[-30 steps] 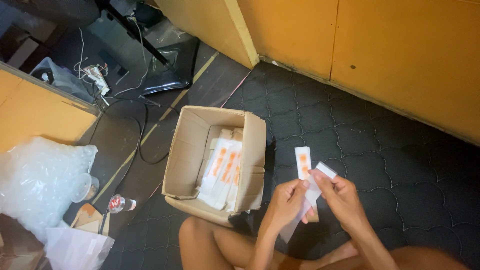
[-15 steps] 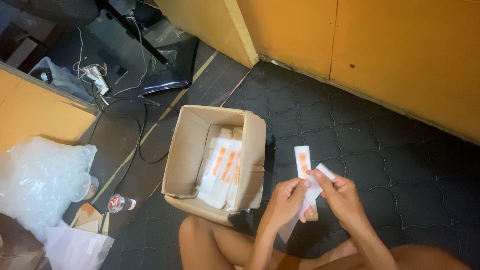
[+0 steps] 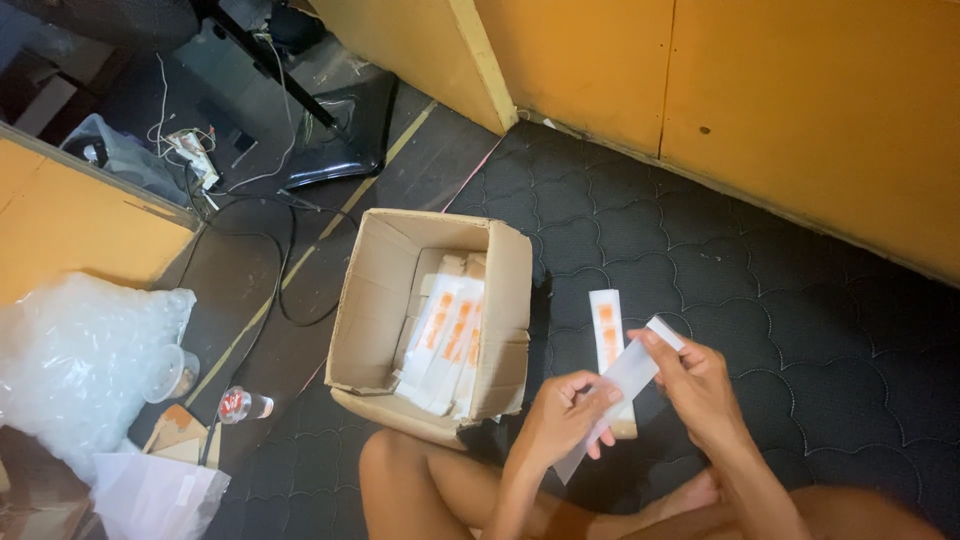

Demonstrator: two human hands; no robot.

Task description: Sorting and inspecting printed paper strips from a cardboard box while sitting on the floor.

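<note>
My left hand (image 3: 562, 415) and my right hand (image 3: 694, 380) both grip a long clear plastic sleeve (image 3: 618, 383), held slantwise above the dark quilted mat (image 3: 800, 300). Under it on the mat lies a white flat packet with orange print (image 3: 606, 325). To the left stands an open cardboard box (image 3: 510, 300) with several more white-and-orange packets (image 3: 448, 335) stacked inside. My bare legs show at the bottom edge.
Orange cabinet panels (image 3: 760, 90) line the back and right. A bubble-wrap bundle (image 3: 70, 360), a clear plastic cup (image 3: 172, 372) and a small bottle (image 3: 243, 404) lie at the left. Black cables (image 3: 285, 290) and a power strip (image 3: 190, 150) cross the dark floor.
My hands have shifted slightly on the clear sleeve, tilting it a little; the box and the packet on the mat have not moved.
</note>
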